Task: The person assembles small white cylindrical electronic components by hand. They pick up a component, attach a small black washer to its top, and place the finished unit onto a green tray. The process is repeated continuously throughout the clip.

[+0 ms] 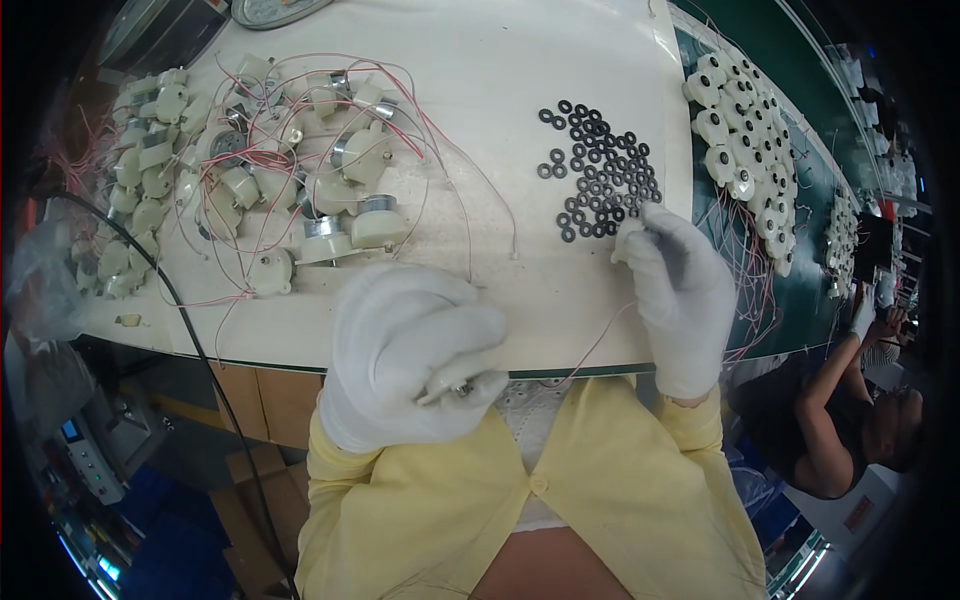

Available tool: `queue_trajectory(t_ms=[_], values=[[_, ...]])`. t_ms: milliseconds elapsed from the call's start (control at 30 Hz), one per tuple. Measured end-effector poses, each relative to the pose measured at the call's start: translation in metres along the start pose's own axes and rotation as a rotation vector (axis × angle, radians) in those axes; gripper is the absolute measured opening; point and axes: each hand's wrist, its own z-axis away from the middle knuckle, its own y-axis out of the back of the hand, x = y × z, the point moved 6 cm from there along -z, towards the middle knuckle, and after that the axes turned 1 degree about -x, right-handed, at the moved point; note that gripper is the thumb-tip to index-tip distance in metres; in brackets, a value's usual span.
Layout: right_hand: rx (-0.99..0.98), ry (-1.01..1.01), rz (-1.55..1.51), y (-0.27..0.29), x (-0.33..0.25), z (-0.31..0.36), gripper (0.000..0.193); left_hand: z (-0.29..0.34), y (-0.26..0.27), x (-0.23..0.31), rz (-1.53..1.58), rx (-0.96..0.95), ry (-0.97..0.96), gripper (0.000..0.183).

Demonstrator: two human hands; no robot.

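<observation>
White-gloved L hand (405, 350) has its fingers curled round a pale plastic motor (438, 383), by the near edge of the table (480, 60). Motor sits approx. 4 o'clock of that hand's middle, bit of metal showing betw. fingers. Gloved R hand (685, 290) is at the black rings (592, 155), fingertips at abt 4-5 o'clock of the pile; thumb & index narrow, nearly together. Can't tell if a ring is pinched, as the glove hides it.

Step in hand, prob.: picking one ring for the held motor. Next move likely calls for a single ring betw. R fingertips, then R hand over toward 8 o'clock, to the motor, w/ L grip kept steady. Loose motors (240, 187) w/ tangled red wires lie 11 o'clock of L hand; ringed motors (742, 183) stand 1 o'clock of R hand, black centres up.
</observation>
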Motion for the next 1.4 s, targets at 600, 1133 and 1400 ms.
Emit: queue_trajectory(t_ms=[600,1133,1400], values=[[-0.285,0.221,0.751,0.016,-0.048,0.01,0.033,0.003,-0.004,-0.002,0.013,-0.148,-0.016,0.05],[-0.101,-0.09,0.47,0.036,-0.006,0.012,0.018,0.003,-0.006,-0.004,-0.062,-0.176,0.018,0.052],[0.016,-0.429,0.401,0.07,0.022,0.022,0.018,-0.001,-0.008,0.0,-0.075,-0.169,-0.012,0.051]])
